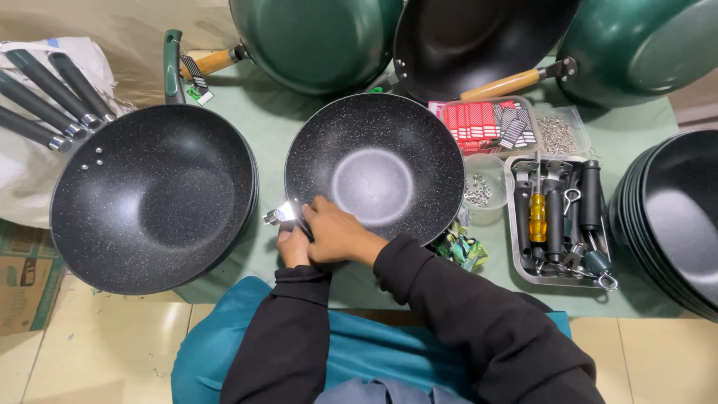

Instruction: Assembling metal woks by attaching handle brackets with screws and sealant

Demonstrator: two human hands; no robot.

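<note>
Speckled black wok (pixel 374 168) dead centre on green mat; both hands at its seven o'clock rim. Right hand (pixel 338 236) pinching metal bracket (pixel 280 215), left hand (pixel 294 247) clenched beneath. Slipping grip could drop fastener, scratch coating.

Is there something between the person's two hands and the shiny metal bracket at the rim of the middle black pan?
Nothing visible does. Both the left hand and the right hand already touch the near rim of the speckled black pan, right at the metal bracket. No other thing lies between them.
</note>
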